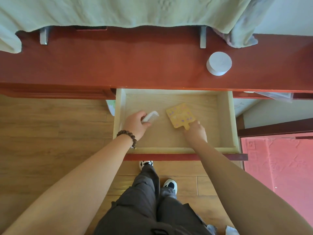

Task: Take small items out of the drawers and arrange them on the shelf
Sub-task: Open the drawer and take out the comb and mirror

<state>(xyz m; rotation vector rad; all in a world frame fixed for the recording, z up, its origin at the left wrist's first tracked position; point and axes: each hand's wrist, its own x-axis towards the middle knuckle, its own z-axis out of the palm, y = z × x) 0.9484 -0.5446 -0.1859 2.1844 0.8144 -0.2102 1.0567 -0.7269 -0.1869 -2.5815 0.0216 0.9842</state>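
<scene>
Inside the open drawer [225, 116], a white comb [151, 116] is gripped by the left hand [136, 123]. The handle of a yellow board [180, 115], flat on the drawer floor, is pinched by the right hand [196, 132].

1. The left hand [136, 123] covers the near end of the white comb [151, 116]
2. The right hand's fingers [194, 125] hide the yellow paddle's [180, 115] handle tip
3. The red shelf [118, 65] overhangs the drawer's [226, 116] far part, with a green cloth [118, 11] draped over the shelf's far edge
</scene>
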